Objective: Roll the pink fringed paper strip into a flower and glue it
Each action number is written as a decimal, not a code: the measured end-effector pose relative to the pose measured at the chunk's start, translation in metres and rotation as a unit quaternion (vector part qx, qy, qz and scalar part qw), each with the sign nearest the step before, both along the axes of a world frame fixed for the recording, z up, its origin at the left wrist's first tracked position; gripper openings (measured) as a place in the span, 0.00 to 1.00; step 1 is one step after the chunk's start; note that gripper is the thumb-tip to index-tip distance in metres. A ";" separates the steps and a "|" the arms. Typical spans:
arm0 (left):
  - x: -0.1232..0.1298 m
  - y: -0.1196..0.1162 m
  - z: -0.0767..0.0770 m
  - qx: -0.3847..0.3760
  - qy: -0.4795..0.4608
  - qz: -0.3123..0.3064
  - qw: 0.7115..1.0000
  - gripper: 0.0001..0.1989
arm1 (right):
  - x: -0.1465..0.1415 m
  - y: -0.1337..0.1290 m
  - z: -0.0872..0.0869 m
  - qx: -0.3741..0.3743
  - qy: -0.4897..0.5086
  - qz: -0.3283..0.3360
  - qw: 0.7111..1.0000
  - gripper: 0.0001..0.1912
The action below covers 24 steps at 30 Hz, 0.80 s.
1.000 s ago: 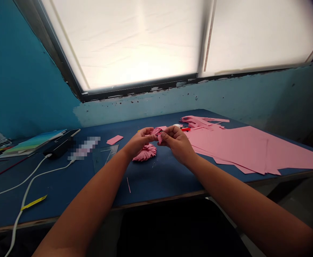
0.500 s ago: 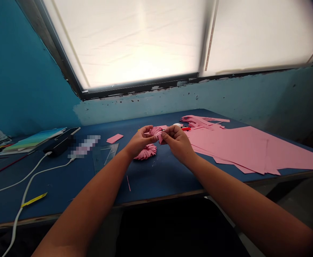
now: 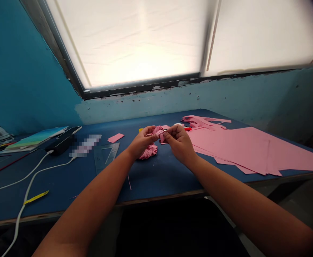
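Note:
Between my hands, above the blue table (image 3: 169, 178), is a bundle of folded pink paper (image 3: 158, 130). My left hand (image 3: 143, 140) is closed round its left side, thumb in front. At its right edge, my right hand (image 3: 178, 140) pinches a small pink paper piece (image 3: 162, 137) between thumb and fingers. Below my left hand a pleated pink paper ring (image 3: 149, 152) lies on the table, partly covered by that hand. The fingers hide much of the bundle.
Large pink paper sheets (image 3: 234, 146) and pink scraps (image 3: 202, 121) lie to the right, near a red-handled tool (image 3: 188, 129). On the left are a clear set square (image 3: 107, 155), a pink paper card (image 3: 116, 137), white cables (image 3: 33, 178) and a yellow strip (image 3: 36, 197).
My left hand has shifted slightly right, and my right fingers have moved a little at the paper's edge. Both keep hold of the pink paper. The view has shifted slightly.

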State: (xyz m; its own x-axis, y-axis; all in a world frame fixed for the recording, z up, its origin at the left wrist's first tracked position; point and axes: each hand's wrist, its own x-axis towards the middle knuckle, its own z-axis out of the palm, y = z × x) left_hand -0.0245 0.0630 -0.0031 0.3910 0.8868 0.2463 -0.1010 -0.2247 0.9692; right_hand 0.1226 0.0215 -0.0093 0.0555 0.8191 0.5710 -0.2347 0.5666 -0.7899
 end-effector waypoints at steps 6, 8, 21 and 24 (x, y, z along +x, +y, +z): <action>0.003 0.001 -0.003 0.002 -0.009 -0.012 1.000 0.29 | 0.000 0.001 -0.001 0.000 0.002 -0.016 1.000 0.11; 0.004 0.002 -0.004 0.003 -0.015 -0.012 1.000 0.29 | 0.000 0.001 0.000 -0.003 0.001 -0.023 1.000 0.11; 0.005 -0.001 -0.005 0.009 -0.018 -0.001 1.000 0.32 | 0.000 -0.002 0.001 -0.022 0.000 -0.042 0.999 0.09; 0.005 -0.001 -0.005 0.012 -0.013 0.001 1.000 0.32 | 0.000 -0.001 0.001 -0.023 0.001 -0.039 0.999 0.09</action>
